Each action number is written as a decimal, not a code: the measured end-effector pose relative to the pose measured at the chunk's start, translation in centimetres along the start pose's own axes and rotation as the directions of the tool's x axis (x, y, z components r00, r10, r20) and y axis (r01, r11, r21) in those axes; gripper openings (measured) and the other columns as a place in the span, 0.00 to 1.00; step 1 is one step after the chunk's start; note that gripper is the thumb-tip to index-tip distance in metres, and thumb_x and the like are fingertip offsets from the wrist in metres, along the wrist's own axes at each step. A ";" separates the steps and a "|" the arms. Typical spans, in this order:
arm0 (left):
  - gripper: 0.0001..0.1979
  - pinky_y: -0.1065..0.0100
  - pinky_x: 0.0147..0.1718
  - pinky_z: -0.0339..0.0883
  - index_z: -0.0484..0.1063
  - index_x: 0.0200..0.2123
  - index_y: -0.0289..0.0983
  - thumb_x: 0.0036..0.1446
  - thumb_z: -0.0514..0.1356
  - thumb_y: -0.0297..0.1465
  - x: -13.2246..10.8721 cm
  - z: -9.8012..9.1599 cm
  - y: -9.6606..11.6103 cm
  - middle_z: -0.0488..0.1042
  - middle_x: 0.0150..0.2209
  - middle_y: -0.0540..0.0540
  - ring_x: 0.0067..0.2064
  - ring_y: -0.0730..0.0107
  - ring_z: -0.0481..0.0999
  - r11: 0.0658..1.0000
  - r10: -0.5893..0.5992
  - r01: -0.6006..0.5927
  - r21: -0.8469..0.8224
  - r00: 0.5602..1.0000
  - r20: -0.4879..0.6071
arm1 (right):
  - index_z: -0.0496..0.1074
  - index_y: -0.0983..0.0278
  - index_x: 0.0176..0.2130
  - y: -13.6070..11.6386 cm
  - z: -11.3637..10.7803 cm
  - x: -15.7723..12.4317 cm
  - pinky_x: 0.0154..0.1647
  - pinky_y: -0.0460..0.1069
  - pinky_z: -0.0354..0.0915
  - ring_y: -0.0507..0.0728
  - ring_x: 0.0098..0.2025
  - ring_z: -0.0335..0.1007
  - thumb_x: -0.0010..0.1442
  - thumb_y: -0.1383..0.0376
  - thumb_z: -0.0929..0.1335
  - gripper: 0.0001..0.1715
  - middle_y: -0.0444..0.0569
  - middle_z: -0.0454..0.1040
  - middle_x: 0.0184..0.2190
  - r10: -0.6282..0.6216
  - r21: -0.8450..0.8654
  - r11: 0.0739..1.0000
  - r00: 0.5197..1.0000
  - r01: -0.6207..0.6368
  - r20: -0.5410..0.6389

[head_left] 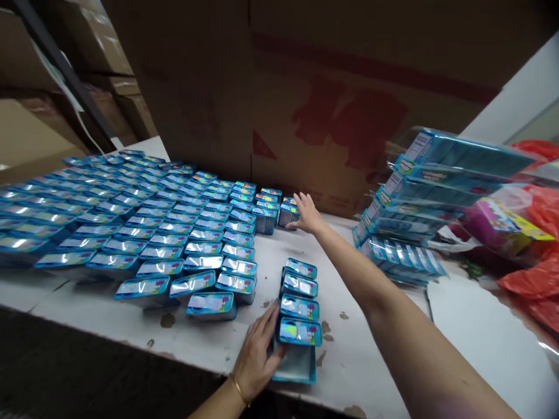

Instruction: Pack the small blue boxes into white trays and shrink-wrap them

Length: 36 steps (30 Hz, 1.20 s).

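Note:
A blue open-topped tray (294,372) lies near the table's front edge, with a short row of small blue-rimmed boxes (300,331) in it. Its near end shows a bare grey bottom. My left hand (257,355) holds the tray's left side, fingers along the outside and thumb over the edge. Farther back, my right hand (308,214) reaches out with fingers apart around the right side of a small box (288,216). Whether the fingertips touch that box I cannot tell. On the left, many similar boxes (168,241) stand in close rows, with shiny printed tops.
A big brown carton (209,87) rises behind the table (271,250). Clear-wrapped blue packs (419,186) are stacked at the right. Beyond them lie red plastic bags (537,262) and a white sheet (480,337). More cartons (105,41) stand at the back left.

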<state>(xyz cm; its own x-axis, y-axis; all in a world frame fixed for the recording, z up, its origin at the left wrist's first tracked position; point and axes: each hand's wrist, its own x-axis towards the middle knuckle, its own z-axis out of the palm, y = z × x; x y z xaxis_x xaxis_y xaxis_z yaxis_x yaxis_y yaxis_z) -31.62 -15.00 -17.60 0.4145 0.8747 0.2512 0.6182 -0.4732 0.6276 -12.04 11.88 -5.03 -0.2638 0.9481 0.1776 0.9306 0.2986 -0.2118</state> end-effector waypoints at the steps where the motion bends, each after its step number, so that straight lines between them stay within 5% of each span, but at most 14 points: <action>1: 0.34 0.56 0.55 0.55 0.39 0.62 0.41 0.56 0.52 0.37 -0.1 0.0 -0.1 0.49 0.62 0.41 0.61 0.57 0.50 1.000 0.004 -0.004 0.012 1.000 0.006 | 0.36 0.60 0.62 -0.2 0.6 2.2 0.58 0.60 0.43 0.65 0.63 0.23 0.38 0.45 0.71 0.65 0.54 0.35 0.63 0.029 -0.034 0.999 0.999 -0.027 0.039; 5: 0.36 0.56 0.55 0.56 0.37 0.62 0.40 0.55 0.53 0.38 -0.1 -0.1 -0.4 0.48 0.62 0.40 0.61 0.56 0.50 0.999 0.005 -0.006 0.038 1.000 0.026 | 0.37 0.56 0.62 -0.9 3.3 5.9 0.52 0.61 0.51 0.66 0.61 0.35 0.41 0.48 0.70 0.59 0.54 0.45 0.60 0.162 -0.096 0.984 0.978 -0.150 0.135; 9: 0.36 0.55 0.55 0.56 0.38 0.62 0.39 0.54 0.53 0.37 0.1 0.1 -0.4 0.49 0.62 0.40 0.61 0.56 0.51 1.000 0.009 -0.009 0.008 1.000 0.016 | 0.49 0.62 0.59 0.5 3.4 2.7 0.47 0.57 0.56 0.65 0.52 0.53 0.44 0.51 0.69 0.50 0.57 0.59 0.51 0.189 -0.066 0.980 0.982 -0.189 0.007; 14: 0.35 0.53 0.55 0.54 0.41 0.62 0.39 0.53 0.53 0.34 0.5 0.5 -0.2 0.51 0.61 0.40 0.60 0.56 0.52 0.998 0.028 -0.030 -0.055 0.999 -0.033 | 0.54 0.66 0.58 3.6 -3.9 -8.9 0.50 0.56 0.55 0.64 0.49 0.58 0.42 0.48 0.70 0.50 0.56 0.63 0.47 0.214 0.194 0.966 0.948 -0.169 -0.237; 18: 0.34 0.54 0.56 0.53 0.43 0.61 0.36 0.52 0.53 0.31 0.3 0.5 0.2 0.53 0.60 0.40 0.61 0.58 0.52 0.993 0.073 -0.080 -0.083 0.994 -0.085 | 0.52 0.61 0.59 1.5 -10.3 -21.8 0.54 0.56 0.54 0.62 0.53 0.58 0.44 0.50 0.70 0.49 0.51 0.62 0.51 0.159 0.464 0.885 0.965 -0.045 -0.208; 20: 0.33 0.54 0.56 0.53 0.45 0.61 0.35 0.52 0.53 0.31 -0.2 0.5 0.5 0.54 0.60 0.39 0.60 0.58 0.53 0.992 0.083 -0.094 -0.089 0.990 -0.116 | 0.53 0.61 0.59 -1.2 -11.2 -27.0 0.55 0.56 0.53 0.63 0.54 0.57 0.43 0.51 0.71 0.49 0.50 0.62 0.52 0.105 0.532 0.847 0.985 -0.016 -0.138; 23: 0.29 0.55 0.55 0.55 0.51 0.59 0.34 0.53 0.52 0.31 -1.4 0.6 1.0 0.58 0.58 0.38 0.59 0.59 0.57 0.994 0.044 -0.058 -0.097 0.990 -0.131 | 0.55 0.61 0.58 -5.2 -9.4 -31.4 0.54 0.56 0.55 0.63 0.54 0.57 0.41 0.52 0.73 0.50 0.52 0.62 0.52 -0.002 0.549 0.834 0.997 0.042 -0.074; 29: 0.24 0.57 0.56 0.54 0.57 0.56 0.33 0.55 0.50 0.30 -3.0 0.7 1.3 0.60 0.57 0.39 0.58 0.62 0.59 0.976 0.025 -0.044 -0.213 0.996 -0.089 | 0.49 0.57 0.60 -9.1 -3.9 -31.1 0.49 0.57 0.59 0.62 0.49 0.59 0.42 0.51 0.72 0.52 0.53 0.63 0.48 -0.170 0.368 0.914 0.985 0.170 -0.034; 36: 0.24 0.55 0.56 0.53 0.54 0.58 0.36 0.57 0.47 0.29 -3.3 0.6 1.5 0.58 0.58 0.42 0.58 0.62 0.57 0.978 0.045 -0.060 -0.201 0.996 -0.078 | 0.51 0.60 0.59 -11.1 -2.9 -30.0 0.45 0.57 0.61 0.62 0.48 0.56 0.47 0.52 0.69 0.45 0.56 0.60 0.50 -0.190 0.011 0.982 0.982 0.190 0.008</action>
<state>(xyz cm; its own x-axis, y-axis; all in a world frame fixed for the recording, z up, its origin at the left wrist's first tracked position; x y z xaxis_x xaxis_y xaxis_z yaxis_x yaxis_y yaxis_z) -31.65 -18.70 -17.94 0.3883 0.8582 0.3357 0.4456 -0.4938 0.7467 -13.68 -20.22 -5.24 -0.4382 0.8748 0.2068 0.8604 0.4748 -0.1850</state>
